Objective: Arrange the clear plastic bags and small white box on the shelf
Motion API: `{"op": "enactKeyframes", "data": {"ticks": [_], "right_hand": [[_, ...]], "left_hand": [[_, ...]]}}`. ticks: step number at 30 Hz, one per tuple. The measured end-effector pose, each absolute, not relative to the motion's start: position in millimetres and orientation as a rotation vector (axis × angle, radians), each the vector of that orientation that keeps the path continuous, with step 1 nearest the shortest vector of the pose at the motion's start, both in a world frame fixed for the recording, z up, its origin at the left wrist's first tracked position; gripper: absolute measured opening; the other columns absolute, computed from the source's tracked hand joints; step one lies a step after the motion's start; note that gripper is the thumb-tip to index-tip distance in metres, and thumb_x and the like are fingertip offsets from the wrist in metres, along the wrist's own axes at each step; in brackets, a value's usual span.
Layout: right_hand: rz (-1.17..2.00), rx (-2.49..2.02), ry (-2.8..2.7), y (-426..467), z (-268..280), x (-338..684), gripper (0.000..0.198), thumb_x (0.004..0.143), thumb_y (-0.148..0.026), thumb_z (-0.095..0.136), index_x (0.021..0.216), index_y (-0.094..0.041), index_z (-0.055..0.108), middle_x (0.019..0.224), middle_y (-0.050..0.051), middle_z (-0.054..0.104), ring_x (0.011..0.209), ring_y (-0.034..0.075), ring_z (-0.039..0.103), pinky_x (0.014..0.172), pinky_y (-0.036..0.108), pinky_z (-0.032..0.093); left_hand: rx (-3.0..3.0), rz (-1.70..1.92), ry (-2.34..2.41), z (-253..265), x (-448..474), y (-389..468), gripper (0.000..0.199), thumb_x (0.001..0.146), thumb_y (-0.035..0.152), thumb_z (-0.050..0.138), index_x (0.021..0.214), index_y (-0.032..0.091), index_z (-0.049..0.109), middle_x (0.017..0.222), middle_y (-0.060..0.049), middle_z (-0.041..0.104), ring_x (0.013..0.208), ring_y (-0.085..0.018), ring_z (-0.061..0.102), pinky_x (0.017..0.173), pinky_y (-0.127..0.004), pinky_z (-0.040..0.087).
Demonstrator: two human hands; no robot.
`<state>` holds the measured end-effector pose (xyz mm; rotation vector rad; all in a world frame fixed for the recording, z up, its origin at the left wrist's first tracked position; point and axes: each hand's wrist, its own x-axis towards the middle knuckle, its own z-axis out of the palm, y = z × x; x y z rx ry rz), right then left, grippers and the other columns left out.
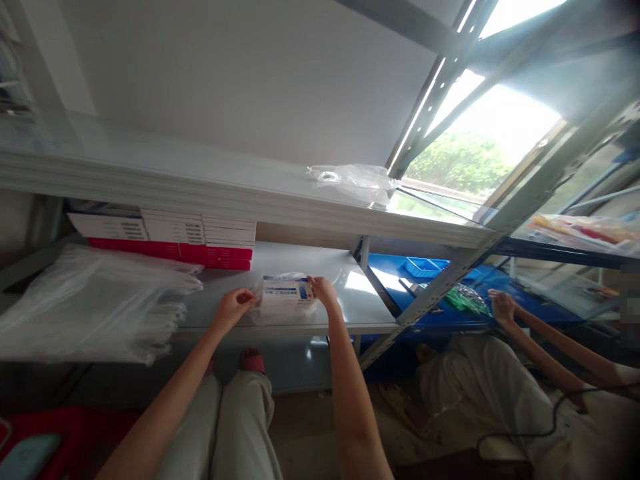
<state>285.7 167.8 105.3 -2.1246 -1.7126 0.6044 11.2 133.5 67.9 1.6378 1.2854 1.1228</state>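
nearest, the person's pale trousers (245, 423) fell in soft folds under the tabletop (363, 297). above them, the left hand (234, 309) had its fingers pinched together, seemingly on the left edge of a clear bag (257, 312), while the right hand (325, 292) gripped the right end of a small box (285, 291). the box lay near the tabletop's front edge with film around it; whether it was fully inside, i could not tell.

the film looked thin, so a corner pressed hard against it could snag or split it. a slack pinch on the left might let the bag slip, and a tug toward the body could pull the box over the nearby edge. the bag pile (100, 300) at the left, overhanging the front, could slide if an arm brushed it.

the box was a crisp white block with blue printing; the film was glossy and crinkled. the pile was limp and milky, with ruffled ends. behind it stood flat-sided white and red boxes (175, 233), squarely stacked. on the smooth upper shelf (200, 190) lay a crumpled clear wrapper (353, 181).
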Motion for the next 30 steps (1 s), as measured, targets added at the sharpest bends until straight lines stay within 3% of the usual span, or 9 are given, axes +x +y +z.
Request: {"op": "enactKeyframes", "data": {"ticks": [5,10,12,16,21,23,25,27,30], "right_hand": [[0.794,-2.022,-1.702,187,100,291,0.05,0.085,-0.06,0.048,0.085,-0.014,0.069,0.076,0.009,0.07,0.062,0.016,0.065,0.056,0.022,0.047],[0.667,-2.031,-1.701,182,96,281,0.028,0.085,-0.04,0.054,0.089,-0.019,0.071,0.082,0.009,0.071,0.078,0.022,0.067,0.065,0.028,0.049],[0.595,-2.006,-1.713,171,86,279,0.023,0.085,-0.032,0.052,0.094,-0.022,0.071,0.086,0.009,0.072,0.084,0.023,0.067,0.07,0.03,0.048],[0.396,-1.901,-1.781,132,54,289,0.034,0.09,-0.028,0.04,0.113,-0.023,0.064,0.088,0.008,0.071,0.084,0.022,0.065,0.071,0.03,0.047],[0.342,-1.883,-1.929,76,44,309,0.04,0.092,-0.033,0.038,0.126,-0.023,0.056,0.075,0.003,0.067,0.071,0.022,0.063,0.065,0.031,0.046],[0.24,-1.911,-1.888,65,58,309,0.039,0.092,-0.033,0.037,0.126,-0.024,0.056,0.085,0.004,0.067,0.078,0.023,0.063,0.068,0.034,0.047],[0.059,-1.919,-1.795,69,79,304,0.039,0.093,-0.034,0.037,0.128,-0.025,0.053,0.105,0.008,0.065,0.097,0.026,0.06,0.074,0.037,0.048],[-0.027,-1.81,-1.874,87,101,292,0.045,0.09,-0.039,0.044,0.133,-0.026,0.047,0.129,0.009,0.054,0.119,0.028,0.048,0.088,0.041,0.046],[0.173,-1.57,-2.311,131,127,270,0.083,0.075,-0.048,0.067,0.146,-0.03,0.028,0.153,0.008,0.026,0.14,0.029,0.021,0.108,0.048,0.03]], "left_hand": [[1.455,1.295,1.359,63,19,160,0.042,0.071,0.058,0.056,0.079,0.017,0.062,0.076,-0.006,0.066,0.07,-0.021,0.062,0.054,-0.027,0.046],[1.777,1.14,1.765,56,35,184,0.025,0.08,0.039,0.051,0.075,0.017,0.06,0.083,-0.01,0.064,0.086,-0.027,0.062,0.076,-0.037,0.048],[1.914,1.069,1.859,49,39,181,0.018,0.08,0.029,0.051,0.085,0.015,0.061,0.094,-0.013,0.063,0.098,-0.029,0.059,0.083,-0.041,0.047],[2.2,1.193,1.729,28,38,151,0.045,0.079,0.009,0.043,0.124,0.017,0.047,0.128,-0.012,0.052,0.121,-0.027,0.047,0.096,-0.044,0.043],[2.442,1.074,1.483,11,24,108,0.058,0.081,0.002,0.034,0.136,0.018,0.034,0.133,-0.01,0.051,0.123,-0.021,0.047,0.102,-0.041,0.04],[2.484,1.046,1.504,10,21,97,0.054,0.084,0.005,0.034,0.136,0.017,0.036,0.133,-0.011,0.052,0.121,-0.022,0.048,0.101,-0.041,0.04],[2.524,1.014,1.554,12,21,90,0.049,0.085,0.009,0.037,0.133,0.017,0.041,0.13,-0.01,0.055,0.118,-0.023,0.05,0.1,-0.042,0.04],[2.579,0.981,1.602,15,23,86,0.046,0.086,0.012,0.039,0.131,0.017,0.046,0.128,-0.01,0.058,0.117,-0.024,0.05,0.101,-0.044,0.039],[2.673,0.96,1.628,21,20,81,0.044,0.088,0.013,0.038,0.131,0.018,0.049,0.13,-0.009,0.057,0.12,-0.024,0.049,0.104,-0.045,0.035]]}}
